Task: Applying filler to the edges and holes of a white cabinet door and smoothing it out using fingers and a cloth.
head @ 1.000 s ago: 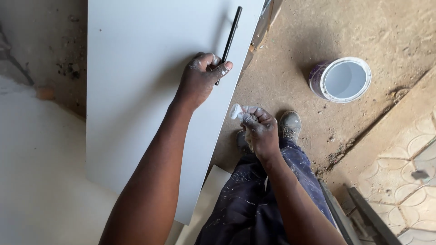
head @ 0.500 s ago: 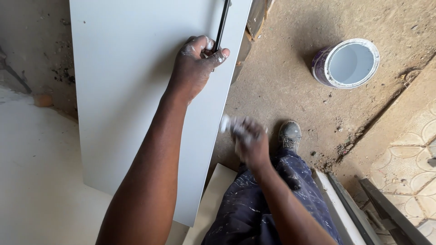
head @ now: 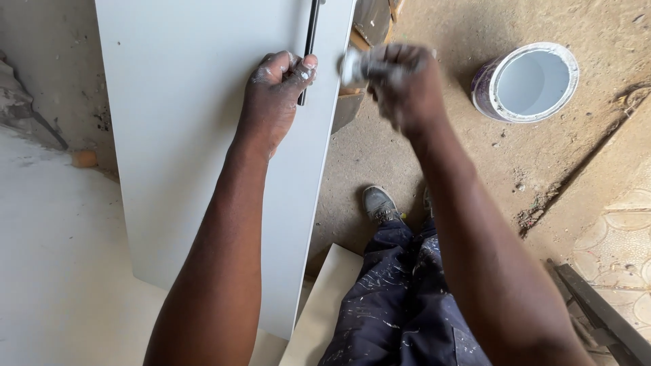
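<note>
Left hand: the left hand (head: 274, 91) is closed in a fist around the lower end of a thin black handle (head: 310, 51) fixed near the right edge of a pale grey panel (head: 183, 135), which runs from under this hand down past the forearm.
Right hand: the right hand (head: 400, 81) is blurred, just to the right of the left hand and off the panel's edge; it is curled around a small white object (head: 352, 66), too smeared to identify.
Panel: its lower corner sits near the person's legs, beside a cream board (head: 319, 305) on the dirt floor (head: 407, 176).
Risk, grip: only one hand steadies the panel; a loosened fist could let it tip or slide, I judge.
Risk, marks: both hands are dusted with white, so the black handle and panel face may get smudged.
Risk, bucket: an open white bucket (head: 529, 81) stands beyond the right hand; a wide swing of that arm could knock it.
Risk, footing: the grey shoe (head: 380, 203) is below the right hand, close to the panel's edge, where a dropped panel could strike.
</note>
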